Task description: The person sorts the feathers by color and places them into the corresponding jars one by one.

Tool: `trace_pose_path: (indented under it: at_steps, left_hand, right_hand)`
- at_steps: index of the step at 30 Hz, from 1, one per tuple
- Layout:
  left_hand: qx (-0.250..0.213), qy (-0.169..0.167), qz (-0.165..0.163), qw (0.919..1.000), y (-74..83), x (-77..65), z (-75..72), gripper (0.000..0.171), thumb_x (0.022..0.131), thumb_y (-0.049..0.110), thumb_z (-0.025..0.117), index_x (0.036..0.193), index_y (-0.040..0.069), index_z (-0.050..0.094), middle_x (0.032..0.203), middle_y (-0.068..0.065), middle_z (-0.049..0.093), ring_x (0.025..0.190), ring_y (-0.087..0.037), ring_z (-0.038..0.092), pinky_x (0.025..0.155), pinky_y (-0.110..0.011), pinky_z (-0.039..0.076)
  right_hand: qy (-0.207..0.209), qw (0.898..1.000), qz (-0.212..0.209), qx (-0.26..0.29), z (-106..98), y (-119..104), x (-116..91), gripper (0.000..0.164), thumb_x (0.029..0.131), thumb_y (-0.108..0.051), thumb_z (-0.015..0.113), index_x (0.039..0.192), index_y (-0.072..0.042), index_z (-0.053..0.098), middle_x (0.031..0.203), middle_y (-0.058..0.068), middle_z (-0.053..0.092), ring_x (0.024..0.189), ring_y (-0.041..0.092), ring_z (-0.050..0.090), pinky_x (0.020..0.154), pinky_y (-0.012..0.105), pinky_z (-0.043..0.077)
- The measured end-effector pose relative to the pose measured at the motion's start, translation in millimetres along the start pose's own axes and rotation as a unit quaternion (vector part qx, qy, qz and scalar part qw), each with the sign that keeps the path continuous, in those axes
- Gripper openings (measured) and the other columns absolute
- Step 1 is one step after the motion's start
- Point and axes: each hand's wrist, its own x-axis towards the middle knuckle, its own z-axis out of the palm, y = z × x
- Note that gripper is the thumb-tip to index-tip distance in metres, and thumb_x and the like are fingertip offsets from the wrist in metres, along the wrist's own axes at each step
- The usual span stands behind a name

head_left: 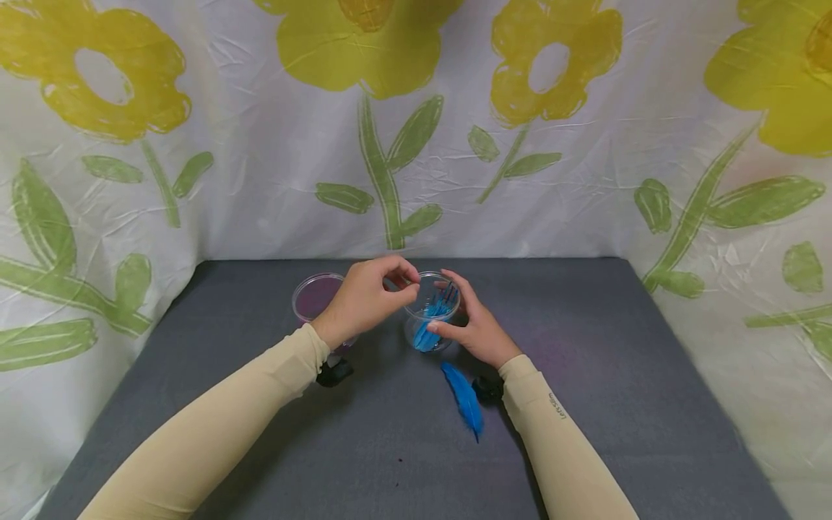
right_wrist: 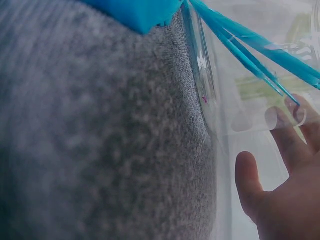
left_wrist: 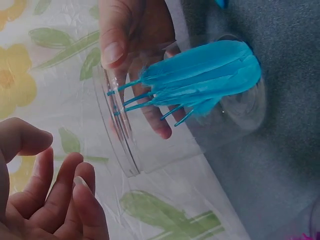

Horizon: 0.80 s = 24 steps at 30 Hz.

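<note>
A clear plastic jar stands uncapped on the dark cloth, holding several blue feathers, quills toward its mouth. My right hand grips its side, thumb near the front and fingers behind; the right wrist view shows this hand close up at the wall. Beside the rim hovers my left hand, fingers loosely bent. Nothing shows between the thumb and fingers of this left hand in the left wrist view. One loose blue feather lies on the cloth below the jar, near the right wrist.
Left of the jar stands another clear container with purplish contents, partly hidden by the left hand and wrist. A dark grey cloth covers the table. Behind it hangs a white sheet with painted yellow flowers.
</note>
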Motion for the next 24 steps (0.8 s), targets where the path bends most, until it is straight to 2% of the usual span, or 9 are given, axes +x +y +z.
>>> trace_pose_path:
  at_steps: [6, 11, 19, 24]
  left_hand:
    - [0.007, -0.003, -0.006, 1.0, -1.6, -2.6, 0.5, 0.013, 0.094, 0.029, 0.069, 0.106, 0.026, 0.07, 0.101, 0.012, 0.07, 0.092, -0.007, 0.065, 0.083, -0.033, 0.057]
    - [0.014, 0.001, 0.003, 0.9999, -3.7, -3.6, 1.2, 0.012, 0.094, 0.031, 0.069, 0.105, 0.027, 0.069, 0.1, 0.013, 0.069, 0.091, -0.006, 0.065, 0.083, -0.032, 0.057]
    - [0.023, 0.005, 0.044, 0.9988, -2.5, -7.4, 4.8, 0.015, 0.093, 0.027, 0.073, 0.106, 0.021, 0.07, 0.102, 0.011, 0.069, 0.09, -0.009, 0.067, 0.08, -0.03, 0.057]
    - [0.03, -0.001, 0.071, 0.997, -1.9, -9.6, 9.0, 0.016, 0.091, 0.024, 0.074, 0.106, 0.017, 0.071, 0.101, 0.007, 0.069, 0.091, -0.014, 0.067, 0.078, -0.031, 0.058]
  right_hand:
    - [0.004, 1.0, -0.002, -0.005, 0.1, 1.3, 0.1, 0.091, 0.089, -0.05, 0.074, 0.157, -0.047, 0.014, 0.162, -0.006, 0.034, 0.145, 0.018, 0.041, 0.118, 0.061, 0.03]
    - [0.005, 1.0, 0.001, -0.005, 0.0, 1.7, 0.9, 0.089, 0.089, -0.049, 0.074, 0.155, -0.051, 0.014, 0.161, -0.007, 0.035, 0.145, 0.018, 0.04, 0.119, 0.061, 0.03]
    - [-0.003, 1.0, 0.016, 0.002, -1.0, -4.2, -0.1, 0.09, 0.091, -0.042, 0.075, 0.157, -0.047, 0.014, 0.163, -0.007, 0.033, 0.147, 0.02, 0.038, 0.121, 0.06, 0.027]
    - [0.001, 1.0, 0.003, 0.0, -0.1, 1.3, 1.1, 0.091, 0.089, -0.045, 0.075, 0.157, -0.047, 0.013, 0.162, -0.006, 0.033, 0.147, 0.018, 0.038, 0.12, 0.061, 0.028]
